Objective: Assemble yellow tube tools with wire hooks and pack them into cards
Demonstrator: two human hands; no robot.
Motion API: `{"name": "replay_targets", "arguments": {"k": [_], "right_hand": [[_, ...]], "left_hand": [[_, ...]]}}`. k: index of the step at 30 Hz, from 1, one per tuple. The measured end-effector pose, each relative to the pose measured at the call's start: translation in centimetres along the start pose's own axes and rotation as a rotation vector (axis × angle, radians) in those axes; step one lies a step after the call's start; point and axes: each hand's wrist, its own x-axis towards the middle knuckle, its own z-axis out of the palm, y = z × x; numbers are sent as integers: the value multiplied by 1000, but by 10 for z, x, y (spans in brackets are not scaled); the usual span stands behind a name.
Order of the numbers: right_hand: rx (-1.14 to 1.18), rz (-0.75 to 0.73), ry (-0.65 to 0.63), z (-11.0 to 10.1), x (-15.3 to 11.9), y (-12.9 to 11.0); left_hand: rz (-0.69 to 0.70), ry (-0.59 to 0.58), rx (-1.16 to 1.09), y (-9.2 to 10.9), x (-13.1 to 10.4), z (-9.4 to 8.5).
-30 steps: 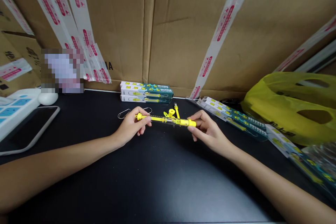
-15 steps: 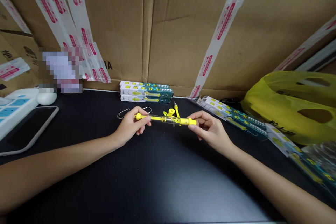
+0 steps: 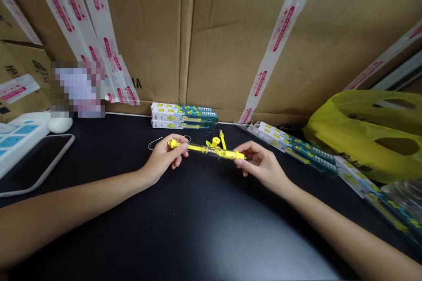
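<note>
A clear-tubed yellow spring scale (image 3: 197, 147) is held crosswise above the black table, its right end slightly lower than its left. My left hand (image 3: 164, 154) pinches the yellow left end between thumb and fingers. At the other end, the fingers of my right hand (image 3: 263, 164) are closed on the yellow end cap. Just behind the tube lie a small yellow cap-like part (image 3: 216, 141) and a yellow rod (image 3: 223, 140) with a metallic tip. Bent wire hooks (image 3: 154, 144) rest behind my left hand, partly hidden by it.
Stacked spring scale boxes (image 3: 184, 117) stand against the cardboard wall (image 3: 158, 30). More boxes (image 3: 296, 149) run down the right beside a yellow plastic bag (image 3: 356, 136). On the left are a phone (image 3: 36, 164), a power strip (image 3: 20, 136) and a white rounded object (image 3: 60, 124).
The spring scale has tilted a little, its right end dropping and its left end rising slightly. Both hands keep their hold on it.
</note>
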Motion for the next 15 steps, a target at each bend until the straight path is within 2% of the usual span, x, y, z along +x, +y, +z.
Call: {"name": "replay_targets", "arguments": {"k": [11, 15], "right_hand": [[75, -11, 20, 3, -2, -2], [87, -26, 18, 1, -1, -3]], "left_hand": [[20, -92, 71, -8, 0, 1], [30, -86, 78, -7, 0, 1]]}}
